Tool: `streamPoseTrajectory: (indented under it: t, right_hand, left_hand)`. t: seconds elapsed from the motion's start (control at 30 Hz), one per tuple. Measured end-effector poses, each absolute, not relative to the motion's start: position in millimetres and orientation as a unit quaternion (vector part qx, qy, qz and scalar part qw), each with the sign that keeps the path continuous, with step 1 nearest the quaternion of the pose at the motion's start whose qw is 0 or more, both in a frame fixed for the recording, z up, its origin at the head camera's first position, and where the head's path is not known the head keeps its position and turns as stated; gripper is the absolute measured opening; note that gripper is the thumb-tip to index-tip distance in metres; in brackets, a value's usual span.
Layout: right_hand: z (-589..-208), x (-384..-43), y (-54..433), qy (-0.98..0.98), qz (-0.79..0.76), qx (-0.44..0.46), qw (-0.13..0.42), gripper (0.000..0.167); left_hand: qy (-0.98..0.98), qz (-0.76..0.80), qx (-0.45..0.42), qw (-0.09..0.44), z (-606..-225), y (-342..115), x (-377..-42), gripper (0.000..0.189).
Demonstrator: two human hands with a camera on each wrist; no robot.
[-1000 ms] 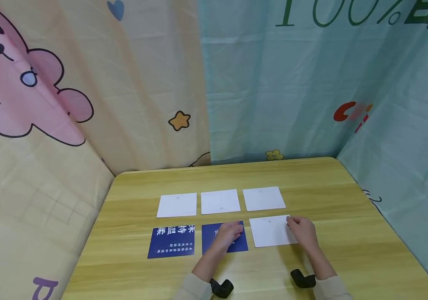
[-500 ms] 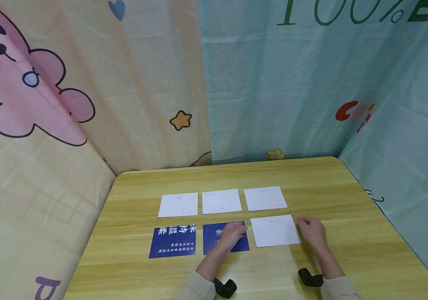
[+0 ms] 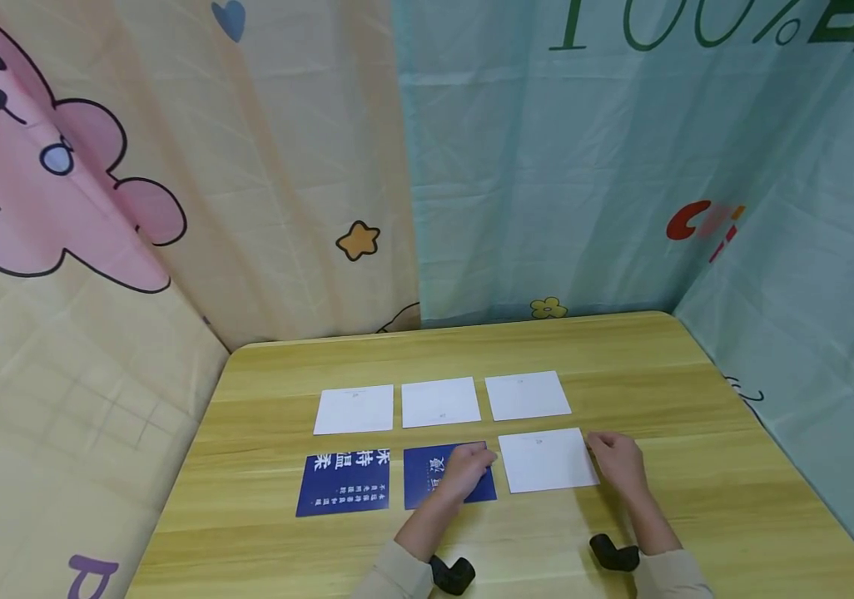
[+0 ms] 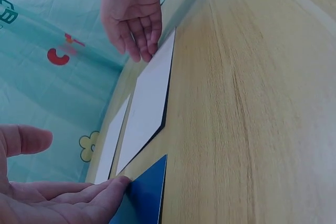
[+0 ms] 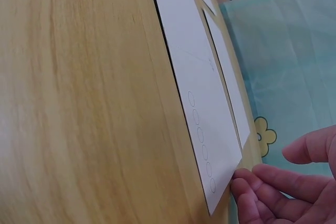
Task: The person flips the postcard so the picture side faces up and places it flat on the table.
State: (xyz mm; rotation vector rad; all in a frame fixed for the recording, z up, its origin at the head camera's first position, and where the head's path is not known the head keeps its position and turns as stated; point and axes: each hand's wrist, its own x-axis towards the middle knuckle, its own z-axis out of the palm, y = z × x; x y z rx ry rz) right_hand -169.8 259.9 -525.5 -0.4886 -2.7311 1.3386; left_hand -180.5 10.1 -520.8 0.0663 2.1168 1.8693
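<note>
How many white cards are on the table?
4: back-left card, back-middle card, back-right card, and front-right card beside the right hand. Any underneath would be hidden.

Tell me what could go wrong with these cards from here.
The left hand partly covers the near row's middle blue card and could drag it out of line. The right hand, at the edge of the near row's white card, might nudge it sideways. Their gap is narrow, so a slip might make them overlap.

Two rows of cards (image 3: 343, 484) on a wooden table (image 3: 232, 532)
Left hand (image 3: 463, 472) over a blue card (image 3: 419, 481), right hand (image 3: 618, 464) just beside a white card (image 3: 547, 462), three white cards (image 3: 442, 403) behind
</note>
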Motion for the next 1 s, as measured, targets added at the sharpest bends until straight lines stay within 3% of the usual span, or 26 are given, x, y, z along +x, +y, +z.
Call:
streamPoseTrajectory:
  t: [0.13,0.3,0.37,0.57,0.8,1.0]
  right_hand:
    - [-527,-170,259,-0.887,0.431,-0.161,0.033,0.04]
    - [-527,-170,259,-0.886,0.433,-0.166,0.025,0.04]
    - [-527,-169,259,-0.884,0.438,-0.163,0.021,0.041]
    - [-527,-170,258,-0.88,0.445,-0.163,0.019,0.042]
    - [-528,-170,257,-0.884,0.438,-0.161,0.034,0.033]
    - [-525,-168,254,-0.885,0.437,-0.153,0.049,0.026]
  left_hand:
    - [0.754,0.638,0.03,0.157,-521,13,-179,0.045]
    - [0.745,0.646,0.035,0.163,-520,18,-179,0.019]
    - [0.741,0.651,0.034,0.164,-521,20,-179,0.026]
    - [0.745,0.648,0.029,0.156,-521,23,-178,0.019]
    - [0.75,0.641,0.027,0.158,-521,24,-178,0.04]
    - [0.748,0.644,0.029,0.16,-523,25,-179,0.035]
